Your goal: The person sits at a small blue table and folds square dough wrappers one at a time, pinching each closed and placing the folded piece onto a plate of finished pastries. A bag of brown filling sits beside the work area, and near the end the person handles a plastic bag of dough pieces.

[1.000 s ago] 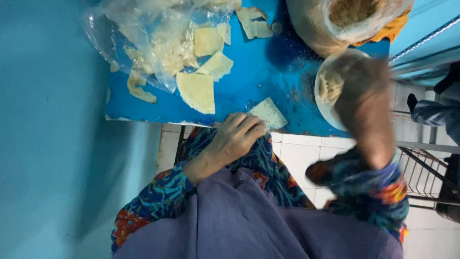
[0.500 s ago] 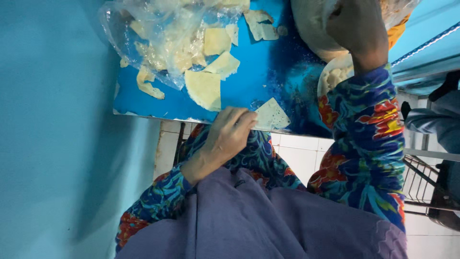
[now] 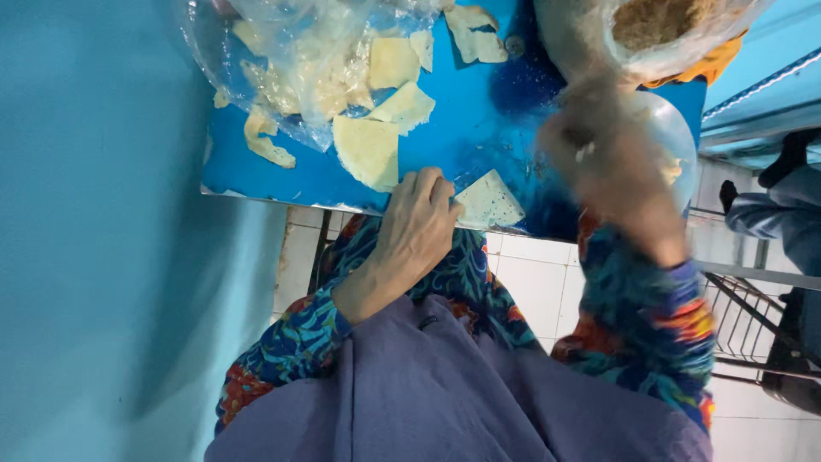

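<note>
Blue table [image 3: 479,137] as landmark. Left hand [image 3: 416,229] at its near edge, fingers curled, fingertips pressing the corner of a pale triangular dough sheet [image 3: 489,201] lying flat at that edge. Right hand [image 3: 611,167] blurred, above the table's right end over a white bowl [image 3: 676,141]; cannot tell whether it grips anything. More cut dough pieces [image 3: 369,150] mid-table, beside a clear plastic bag [image 3: 299,68] at the far left. Bag of brown filling [image 3: 658,26] at the far right corner
</note>
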The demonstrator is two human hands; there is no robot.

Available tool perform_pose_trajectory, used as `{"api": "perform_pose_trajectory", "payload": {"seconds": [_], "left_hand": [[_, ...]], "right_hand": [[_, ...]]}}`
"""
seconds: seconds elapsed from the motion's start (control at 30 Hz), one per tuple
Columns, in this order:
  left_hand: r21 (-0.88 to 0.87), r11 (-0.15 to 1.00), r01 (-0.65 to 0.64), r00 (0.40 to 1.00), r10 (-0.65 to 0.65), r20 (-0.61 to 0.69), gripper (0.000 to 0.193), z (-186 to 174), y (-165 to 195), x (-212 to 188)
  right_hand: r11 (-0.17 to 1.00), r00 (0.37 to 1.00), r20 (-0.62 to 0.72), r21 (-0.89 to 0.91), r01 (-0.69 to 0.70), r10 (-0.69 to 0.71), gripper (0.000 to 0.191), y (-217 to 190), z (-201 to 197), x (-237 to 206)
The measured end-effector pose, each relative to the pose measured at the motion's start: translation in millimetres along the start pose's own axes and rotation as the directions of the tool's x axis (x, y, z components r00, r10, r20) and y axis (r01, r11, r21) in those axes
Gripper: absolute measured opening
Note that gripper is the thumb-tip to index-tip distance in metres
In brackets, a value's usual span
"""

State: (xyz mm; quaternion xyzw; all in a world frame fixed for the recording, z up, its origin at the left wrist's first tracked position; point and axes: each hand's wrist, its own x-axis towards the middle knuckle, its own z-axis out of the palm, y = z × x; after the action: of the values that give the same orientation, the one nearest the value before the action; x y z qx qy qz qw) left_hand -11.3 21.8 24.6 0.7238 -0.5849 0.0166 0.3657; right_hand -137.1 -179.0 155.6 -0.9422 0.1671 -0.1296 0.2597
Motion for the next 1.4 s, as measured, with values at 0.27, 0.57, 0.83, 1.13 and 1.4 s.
{"api": "perform_pose_trajectory", "payload": {"seconds": [0.27, 0.57, 0.83, 1.13, 1.4], "left_hand": [[-0.003, 0.999, 0.051, 0.998, -0.051, -0.029, 0.016, 0.6, 1.6, -0.1], [-0.016, 0.997, 0.076, 0.997, -0.077, -0.018, 0.012, 1.4, 4.4, -3.0], [-0.252, 0.966, 0.061, 0.995, -0.078, -0.057, 0.011, -3.9, 15.7, -3.3], [-0.301, 0.954, 0.007, 1.0, 0.001, 0.026, 0.027, -4.6, 19.0, -11.9], [-0.197, 0.976, -0.091, 0.995, 0.099, 0.028, 0.033, 11.1, 14.2, -15.0]], "right_hand": [[0.987, 0.989, -0.026, -0.068, 0.145, -0.147, 0.029, -10.0, 93.0, -49.8], [0.988, 0.981, -0.193, -0.141, -0.058, 0.03, 0.031, -15.2, 84.1, -82.1], [0.991, 0.989, -0.133, -0.104, -0.083, 0.068, 0.035, -16.6, 78.3, -65.6], [0.987, 0.99, -0.089, 0.125, -0.1, 0.111, 0.04, -28.8, 65.4, -65.3], [0.993, 0.989, -0.1, 0.042, -0.107, 0.111, 0.039, -33.0, 73.3, -65.6]]}}
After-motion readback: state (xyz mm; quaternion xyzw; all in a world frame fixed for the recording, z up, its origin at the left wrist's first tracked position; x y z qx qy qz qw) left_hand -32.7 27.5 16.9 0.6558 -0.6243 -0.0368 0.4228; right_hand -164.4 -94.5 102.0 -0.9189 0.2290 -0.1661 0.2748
